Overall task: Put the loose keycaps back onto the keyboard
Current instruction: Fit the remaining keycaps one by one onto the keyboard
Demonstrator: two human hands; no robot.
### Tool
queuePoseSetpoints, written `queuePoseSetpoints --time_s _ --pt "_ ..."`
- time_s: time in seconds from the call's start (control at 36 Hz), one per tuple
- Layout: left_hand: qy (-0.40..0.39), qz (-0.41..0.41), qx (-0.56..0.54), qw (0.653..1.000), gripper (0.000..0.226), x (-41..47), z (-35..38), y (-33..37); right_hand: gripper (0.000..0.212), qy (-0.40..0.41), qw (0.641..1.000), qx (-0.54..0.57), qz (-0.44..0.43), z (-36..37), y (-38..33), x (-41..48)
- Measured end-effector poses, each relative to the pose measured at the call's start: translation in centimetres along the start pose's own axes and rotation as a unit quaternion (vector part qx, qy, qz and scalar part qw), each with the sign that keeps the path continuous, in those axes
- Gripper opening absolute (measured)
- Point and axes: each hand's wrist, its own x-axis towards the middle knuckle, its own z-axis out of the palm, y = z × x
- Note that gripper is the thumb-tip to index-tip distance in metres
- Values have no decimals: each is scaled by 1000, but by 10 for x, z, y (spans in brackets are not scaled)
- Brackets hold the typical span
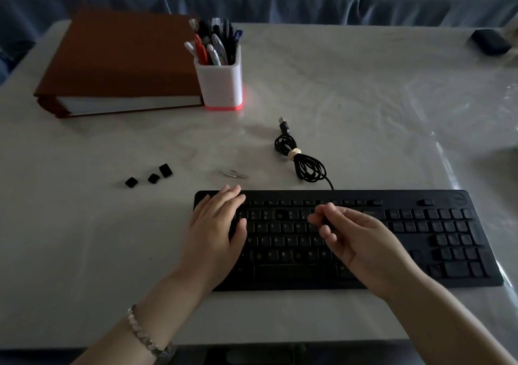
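A left hand [217,224] wearing a bracelet [145,333] is lying flat, fingers spread, on the left end of a black keyboard [420,238] on the desk [364,84]. The right hand [361,241] is hovering over the middle keys, its grip pinching something small and dark, too dim to identify. Three loose keycaps [153,178] are lying on the desk left of the keyboard. Beyond, a coiled cable [302,162], pen cup [218,84] and binder [120,64] are sitting.
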Motion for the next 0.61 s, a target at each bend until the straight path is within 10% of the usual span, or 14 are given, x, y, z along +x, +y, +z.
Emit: queuePoseSetpoints --time_s 0.61 --pt "40 28 19 999 42 -1 6 -4 34 -136 987 8 -91 19 -4 -29"
